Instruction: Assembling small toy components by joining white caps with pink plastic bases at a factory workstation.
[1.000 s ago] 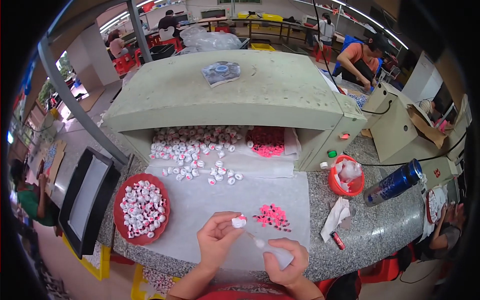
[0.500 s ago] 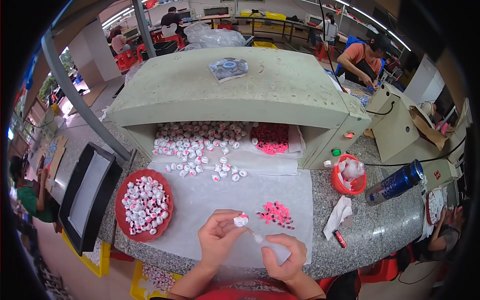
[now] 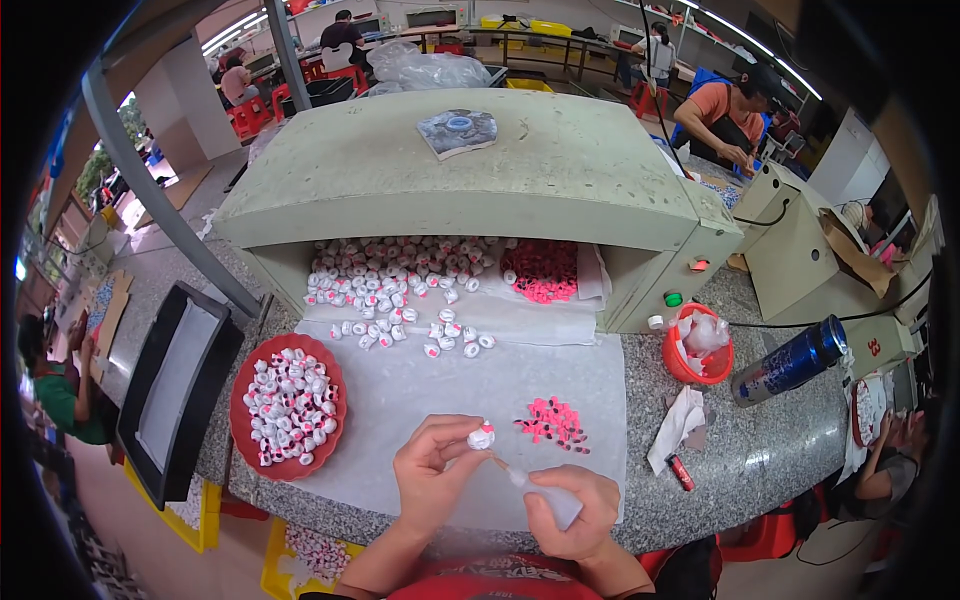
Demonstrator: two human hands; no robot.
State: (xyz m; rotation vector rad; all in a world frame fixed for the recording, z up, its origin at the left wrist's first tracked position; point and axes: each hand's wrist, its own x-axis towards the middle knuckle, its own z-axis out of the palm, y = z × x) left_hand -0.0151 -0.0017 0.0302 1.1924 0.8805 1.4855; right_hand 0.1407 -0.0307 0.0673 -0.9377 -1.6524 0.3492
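My left hand pinches a small white figurine piece with pink marks between thumb and fingertips. In my right hand is a translucent squeeze bottle, its thin tip pointing up and left toward the underside of the piece. Whether tip and piece touch is too small to tell. Just beyond my right hand, small pink and dark pieces lie scattered on the white paper sheet. To the left, a red scalloped bowl holds many similar white pieces.
A pale green metal oven-like housing spans the back, with white and pink pieces inside its opening. On the right stand an orange-red basket, a blue bottle and crumpled tissue. A black tray sits at left. Other people work around.
Both hands keep nearly the same pose, piece and bottle tip close together. The view has shifted very slightly. At far left, a person's hands have risen.
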